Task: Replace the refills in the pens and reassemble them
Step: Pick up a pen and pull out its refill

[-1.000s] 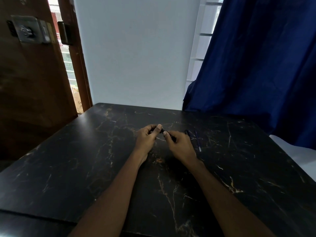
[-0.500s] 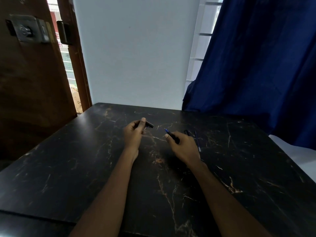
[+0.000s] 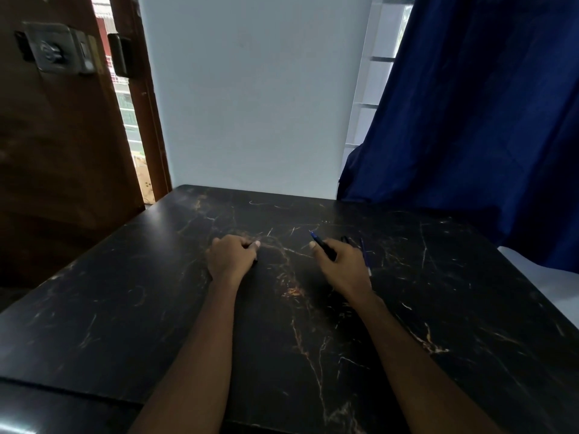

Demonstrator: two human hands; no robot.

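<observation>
my left grip (image 3: pixel 232 258) rests on the dark veined bench (image 3: pixel 454 324), knuckles up, with the fingers curled under and the thumb laid along the forefinger. i cannot tell whether anything sits inside that curl, since the bench is as dark as any pen part would be. my right grip (image 3: pixel 343 267) lies well apart from it, to the right and also low on the bench. it pinches a dark pen (image 3: pixel 324 249) between thumb and fingers. the pen slants up and away to the left, its blue tip sticking out past the thumbnail. just behind the right grip, a second pen (image 3: pixel 346 240) lies on the bench, dark and mostly hidden by my knuckles. a little further right lies a thin blue refill (image 3: pixel 364 255), running along the side of the hand towards me. a deep blue curtain (image 3: pixel 470 120) hangs at the far right of the bench. a pale wall (image 3: pixel 250 89) stands behind its far edge, and a brown wooden door (image 3: pixel 56 151) with a metal latch (image 3: pixel 54 51) stands at the left.
</observation>
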